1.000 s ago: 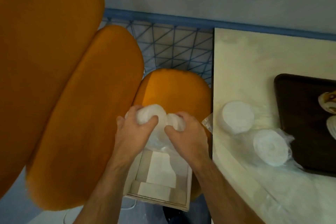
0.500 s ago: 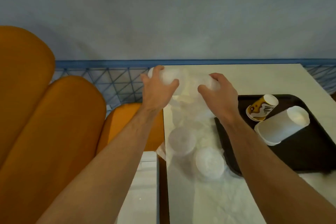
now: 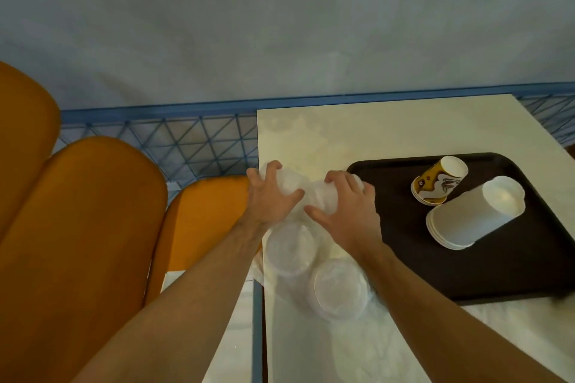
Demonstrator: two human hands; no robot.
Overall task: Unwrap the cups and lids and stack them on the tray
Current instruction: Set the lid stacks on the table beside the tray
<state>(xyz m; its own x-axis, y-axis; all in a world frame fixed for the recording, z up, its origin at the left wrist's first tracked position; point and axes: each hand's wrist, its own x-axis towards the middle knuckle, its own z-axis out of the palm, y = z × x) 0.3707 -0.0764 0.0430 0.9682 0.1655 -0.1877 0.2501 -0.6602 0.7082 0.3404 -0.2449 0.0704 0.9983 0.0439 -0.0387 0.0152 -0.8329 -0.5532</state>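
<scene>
- Left hand (image 3: 270, 197) and right hand (image 3: 348, 207) are gripping a wrapped lid sleeve (image 3: 306, 193), fingers curled round it (plastic blurred).
- Sleeve is resting on the table (image 3: 357, 130), at 9 o'clock of the tray (image 3: 404, 227).

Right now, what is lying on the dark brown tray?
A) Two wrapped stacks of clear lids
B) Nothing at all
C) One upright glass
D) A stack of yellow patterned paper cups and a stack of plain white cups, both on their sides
D: the stack of yellow patterned paper cups and the stack of plain white cups lie tipped on the dark brown tray.
</scene>
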